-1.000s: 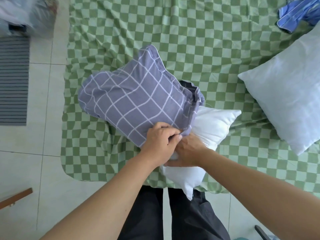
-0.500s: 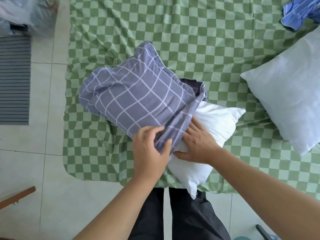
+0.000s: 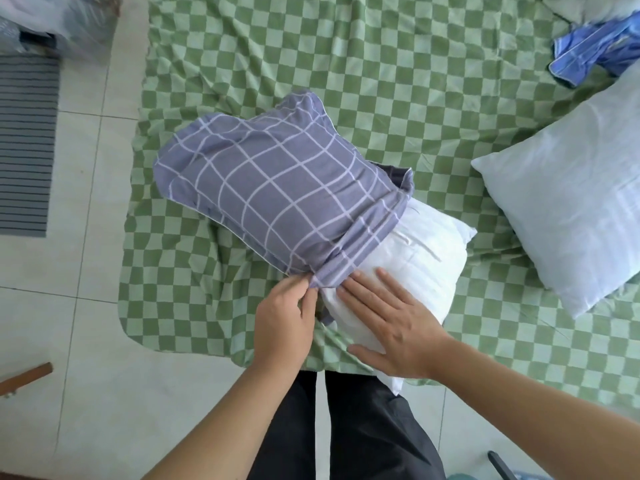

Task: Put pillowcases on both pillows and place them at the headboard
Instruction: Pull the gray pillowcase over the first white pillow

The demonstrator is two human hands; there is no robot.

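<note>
Roughly halfway into its cover, the first pillow (image 3: 420,258) lies at the near edge of the bed (image 3: 398,81), as the single head view shows it. The purple grid-patterned pillowcase (image 3: 277,195) sheathes the far, left-hand part of the pillow, and its open hem is bunched in a thick band across the middle. The white near end sticks out bare toward the person, one corner hanging over the bed's edge.

The left hand (image 3: 282,323) pinches the gathered hem at its near corner, fingers and thumb curled on the fabric. The right hand (image 3: 391,320) lies flat on the exposed white part, fingers straight and spread, pressing the filling down just beside the hem.

A second pillow (image 3: 568,209) rests well apart on the right side of the bed, with no cover on it. A crumpled blue cloth (image 3: 588,51) lies at the far right, above that pillow; whether it is the other pillowcase cannot be told. No headboard shows in this view.

By my judgement, then, less than half of the task is done. The hem has yet to be drawn over the bare end, the corners settled, the second pillow dressed from scratch, and both carried to the headboard. The bunched band looks like the sticking point: it will likely need working along bit by bit.
</note>
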